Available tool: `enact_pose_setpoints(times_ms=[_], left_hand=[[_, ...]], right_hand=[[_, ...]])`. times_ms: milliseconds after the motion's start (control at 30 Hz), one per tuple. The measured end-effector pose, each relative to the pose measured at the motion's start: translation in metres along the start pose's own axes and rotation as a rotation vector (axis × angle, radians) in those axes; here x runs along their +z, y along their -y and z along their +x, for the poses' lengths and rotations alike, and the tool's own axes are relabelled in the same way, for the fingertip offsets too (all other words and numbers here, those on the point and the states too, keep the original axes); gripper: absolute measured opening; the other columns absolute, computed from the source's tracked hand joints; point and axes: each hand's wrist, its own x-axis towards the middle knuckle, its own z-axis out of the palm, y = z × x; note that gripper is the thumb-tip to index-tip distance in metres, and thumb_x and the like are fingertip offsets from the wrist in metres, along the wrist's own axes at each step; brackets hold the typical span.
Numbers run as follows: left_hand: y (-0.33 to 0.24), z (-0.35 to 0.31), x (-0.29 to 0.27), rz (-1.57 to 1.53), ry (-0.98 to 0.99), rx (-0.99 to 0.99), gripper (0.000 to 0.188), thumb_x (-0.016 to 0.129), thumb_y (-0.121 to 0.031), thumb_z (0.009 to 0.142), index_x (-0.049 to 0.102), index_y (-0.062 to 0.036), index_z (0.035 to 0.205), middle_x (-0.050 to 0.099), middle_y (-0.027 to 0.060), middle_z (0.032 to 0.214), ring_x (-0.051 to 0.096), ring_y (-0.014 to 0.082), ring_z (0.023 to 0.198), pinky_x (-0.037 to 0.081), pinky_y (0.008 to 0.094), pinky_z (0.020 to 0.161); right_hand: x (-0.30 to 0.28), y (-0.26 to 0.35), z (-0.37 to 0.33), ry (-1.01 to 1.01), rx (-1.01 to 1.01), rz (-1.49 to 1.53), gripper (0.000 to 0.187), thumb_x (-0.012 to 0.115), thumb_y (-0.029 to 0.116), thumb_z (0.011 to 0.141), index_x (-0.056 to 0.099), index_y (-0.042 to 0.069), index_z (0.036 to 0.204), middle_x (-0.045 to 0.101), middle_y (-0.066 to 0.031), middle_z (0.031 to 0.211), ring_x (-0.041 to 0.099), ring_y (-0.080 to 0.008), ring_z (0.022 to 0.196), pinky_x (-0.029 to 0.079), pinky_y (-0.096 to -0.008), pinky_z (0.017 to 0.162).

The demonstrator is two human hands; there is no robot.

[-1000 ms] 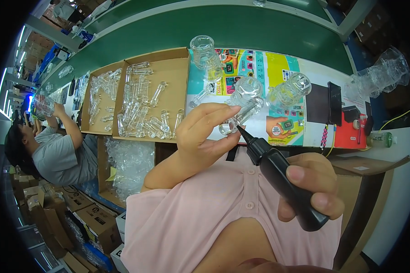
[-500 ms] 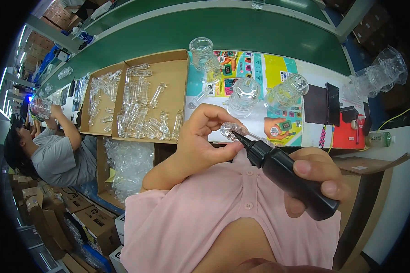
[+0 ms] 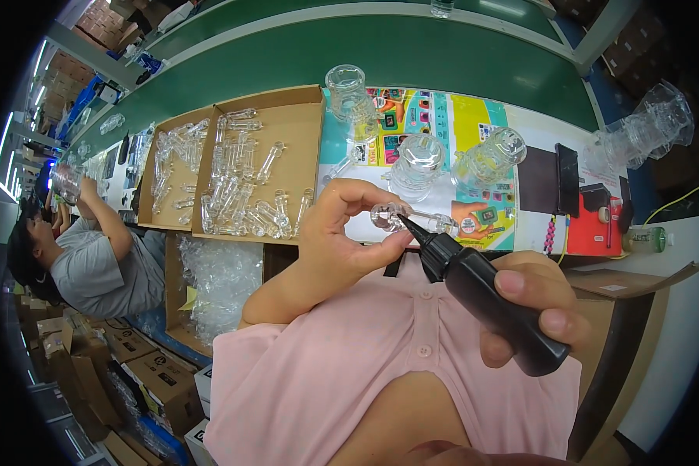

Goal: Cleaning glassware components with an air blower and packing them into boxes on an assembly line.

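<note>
Between thumb and fingers, my left hand (image 3: 342,233) pinches the round end of a clear glass-like piece with a thin stem (image 3: 427,218). My right hand (image 3: 540,307) is wrapped round a black squeeze bottle (image 3: 493,299) with a pointed nozzle. The nozzle tip lies at the round end of the clear piece; whether it touches cannot be made out. Just beyond my hands stand clear ringed vessels: one in the middle (image 3: 418,163), one to its right (image 3: 489,155) and one farther left (image 3: 349,93). Another clear stemmed piece (image 3: 343,165) lies beyond my left hand.
Two cardboard trays, right (image 3: 299,132) and left (image 3: 145,194), hold clear stemmed pieces. A black phone (image 3: 567,179) lies near a red item (image 3: 594,229). Stacked clear vessels (image 3: 645,128) stand far right. A person in grey (image 3: 109,268) works at left beside a plastic-filled box (image 3: 221,287).
The clear piece has turned in my left hand, its stem now pointing farther right and away. My right hand and the bottle have shifted slightly left. The person at left has moved their arms.
</note>
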Motion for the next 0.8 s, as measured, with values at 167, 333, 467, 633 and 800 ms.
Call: enact_pose_setpoints(times_ms=[167,333,467,633,800], left_hand=[[0.001,0.0,-0.001,0.138,-0.034,0.07,0.037,0.074,-0.003,0.065,0.051,-0.0032,0.093,0.063,0.0075,0.087,0.061,0.0123,0.079,0.047,0.025,0.072],[0.001,0.002,0.002,0.178,-0.052,0.123,0.036,0.075,-0.004,0.064,0.053,-0.0033,0.093,0.064,0.0071,0.086,0.062,0.0121,0.077,0.048,0.0245,0.071],[0.002,-0.001,0.002,0.173,-0.054,0.087,0.038,0.074,-0.004,0.065,0.051,-0.0032,0.094,0.064,0.0072,0.086,0.062,0.0122,0.078,0.048,0.0248,0.072],[0.004,0.001,0.006,0.046,-0.009,-0.012,0.04,0.073,-0.002,0.067,0.046,-0.0029,0.096,0.062,0.009,0.088,0.061,0.0137,0.082,0.048,0.0262,0.075],[0.006,0.007,0.006,-0.131,0.011,-0.126,0.041,0.07,0.003,0.068,0.042,-0.0025,0.098,0.059,0.0122,0.094,0.059,0.0159,0.089,0.047,0.0278,0.079]], right_hand=[[0.002,-0.005,0.001,-0.055,-0.02,-0.019,0.056,0.062,0.023,0.079,0.028,0.0,0.117,0.055,-0.0275,0.094,0.056,-0.0241,0.057,0.048,-0.0269,0.047],[0.012,-0.004,0.001,-0.283,0.166,0.054,0.06,0.061,0.029,0.079,0.026,0.001,0.119,0.055,-0.0258,0.098,0.058,-0.025,0.065,0.051,-0.0294,0.057],[0.012,0.006,0.012,-0.545,0.646,-0.055,0.076,0.054,0.04,0.078,0.014,0.008,0.134,0.054,-0.0171,0.1,0.057,-0.0204,0.074,0.052,-0.0286,0.067],[0.003,-0.034,0.012,-0.972,0.704,0.276,0.053,0.049,0.028,0.081,0.034,0.007,0.128,0.054,-0.021,0.108,0.058,-0.0254,0.087,0.052,-0.0321,0.071],[-0.043,-0.069,-0.032,-1.052,0.542,1.013,0.034,0.049,0.009,0.086,0.044,-0.008,0.116,0.048,-0.024,0.118,0.056,-0.0284,0.1,0.051,-0.0322,0.082]])
